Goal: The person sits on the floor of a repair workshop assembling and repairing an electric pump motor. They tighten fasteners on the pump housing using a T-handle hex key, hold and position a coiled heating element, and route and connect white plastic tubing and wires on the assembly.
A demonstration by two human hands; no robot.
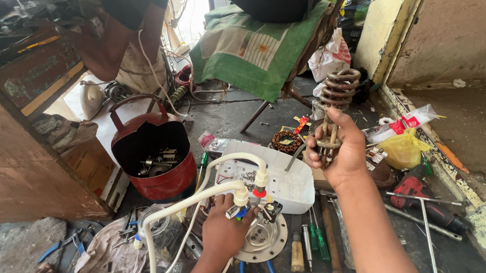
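Hands work over a cluttered floor-level bench in the single head view. The right hand (340, 151) is raised, its fingers closed around the straight legs of a rusty brown coiled metal heating element (338, 99), so the spiral stands upright above the fist, clear of the clutter where it can be looked over. The left hand (224, 230) is lower and nearer the body, fingers pinching a small fitting where white flexible hoses (185, 206) meet a round silver metal flange plate (264, 238); the grip seems to steady the assembly, though the fingertips are partly hidden. Just beyond this hand lies a white plastic appliance housing (287, 182).

To the outer side of the left hand stands a red metal bucket with a handle (157, 157), open on top and holding a loose heap of small metal parts. Between the two forearms lie green-handled screwdrivers (318, 238) and a wooden-handled tool (332, 240). Past the right hand sit a yellow plastic bag (403, 149) and a red power drill (418, 195). Another person's leg (112, 46) shows beyond the bucket.
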